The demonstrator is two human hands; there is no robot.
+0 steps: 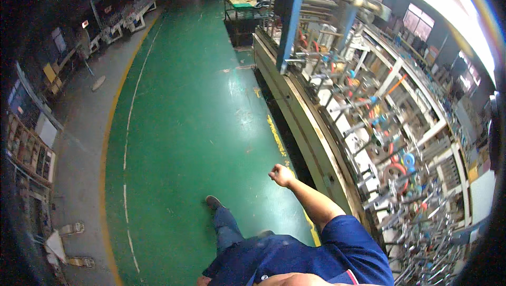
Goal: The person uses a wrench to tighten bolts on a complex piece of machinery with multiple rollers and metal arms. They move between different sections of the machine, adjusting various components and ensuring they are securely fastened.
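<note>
Right hand [282, 175]: curled into a loose fist, grasping nothing, held out in front of the body over the green floor [195, 101]. Forearm bare; blue sleeve [348, 238] at the upper arm.

Left hand: only a sliver of skin shows at the lower edge of the frame, cannot tell whether it is clenched or released, or whether it holds anything.

Nearest to the right hand: the cream-coloured frame rail [311, 138] of a long machine [379, 107], just to the hand's right, not touching. Beyond the rail, further right of the hand, the machine is packed with metal rods, rollers and coloured fittings.

Below and left of the right hand: a dark shoe [213, 201] and blue trouser leg planted on the floor.

A yellow line [275, 136] runs along the floor between hand and rail. Far left of the hand, well apart: a grey walkway [79, 143] and shelving.
</note>
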